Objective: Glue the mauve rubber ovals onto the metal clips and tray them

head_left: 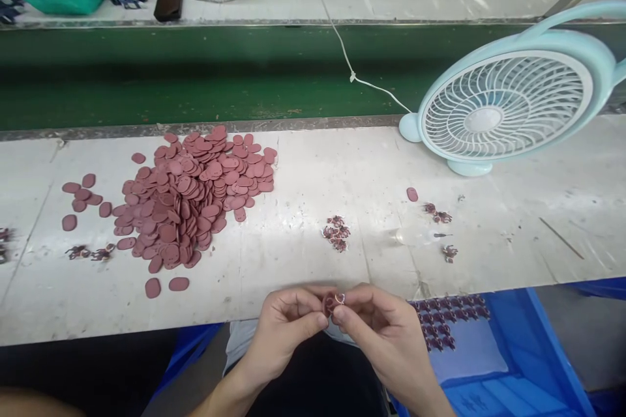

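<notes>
Tag (333,303) pinched between both hands at table (303,260) near edge, centred before the body | left hand (283,329) grasps tag from left; right hand (386,329) from right, fingertips meeting; long axis unclear | pile (190,199) lies forward-left, nearer left hand

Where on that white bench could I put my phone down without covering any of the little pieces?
Bare bench lies between the heap of reddish oval tags and the small cluster of pieces. Another bare stretch lies right of the fan, around a thin stick. The left end is crowded with stray tags.
</notes>
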Action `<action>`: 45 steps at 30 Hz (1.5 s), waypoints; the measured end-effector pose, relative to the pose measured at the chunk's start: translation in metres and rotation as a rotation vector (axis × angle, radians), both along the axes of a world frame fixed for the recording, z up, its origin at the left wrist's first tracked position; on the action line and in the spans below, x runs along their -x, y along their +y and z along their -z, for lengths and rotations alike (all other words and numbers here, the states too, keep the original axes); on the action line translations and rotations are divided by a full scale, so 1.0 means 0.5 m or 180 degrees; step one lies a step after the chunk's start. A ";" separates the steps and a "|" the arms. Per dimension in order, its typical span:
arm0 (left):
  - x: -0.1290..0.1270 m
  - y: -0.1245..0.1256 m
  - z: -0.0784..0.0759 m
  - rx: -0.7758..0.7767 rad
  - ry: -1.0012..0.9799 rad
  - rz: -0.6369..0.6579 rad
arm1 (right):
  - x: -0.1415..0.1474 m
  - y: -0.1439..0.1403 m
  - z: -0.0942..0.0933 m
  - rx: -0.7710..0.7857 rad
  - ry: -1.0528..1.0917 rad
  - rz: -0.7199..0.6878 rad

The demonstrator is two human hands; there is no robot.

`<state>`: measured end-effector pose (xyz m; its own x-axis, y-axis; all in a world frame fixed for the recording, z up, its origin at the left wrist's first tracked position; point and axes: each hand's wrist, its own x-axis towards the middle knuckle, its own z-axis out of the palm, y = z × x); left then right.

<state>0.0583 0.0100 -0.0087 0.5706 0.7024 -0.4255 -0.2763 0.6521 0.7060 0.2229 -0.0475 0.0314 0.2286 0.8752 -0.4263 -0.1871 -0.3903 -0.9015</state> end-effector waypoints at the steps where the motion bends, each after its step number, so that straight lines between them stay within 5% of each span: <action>1: -0.001 -0.001 0.001 -0.0042 0.0026 -0.0021 | 0.000 0.003 -0.001 0.0013 0.0116 0.0022; 18: -0.013 -0.018 0.014 -0.0431 0.0161 -0.0073 | -0.002 -0.005 0.031 -0.0176 0.0868 0.0343; 21: -0.010 -0.017 0.011 -0.0702 0.0284 0.0062 | -0.027 -0.050 0.059 -0.0220 0.0894 0.0667; 25: 0.024 0.008 0.021 -0.1233 0.0949 -0.0044 | -0.124 -0.177 0.098 -0.0043 0.0035 0.1693; 31: 0.047 0.042 0.032 -0.1567 0.1740 -0.0714 | -0.335 -0.391 0.230 0.0566 -0.1329 0.2826; 38: 0.050 0.032 0.053 -0.2146 0.1901 -0.0405 | -0.426 -0.483 0.426 0.2036 -0.2232 0.2110; 45: 0.054 0.030 0.064 -0.2439 0.1992 -0.0310 | -0.432 -0.508 0.503 0.2491 -0.2788 0.1521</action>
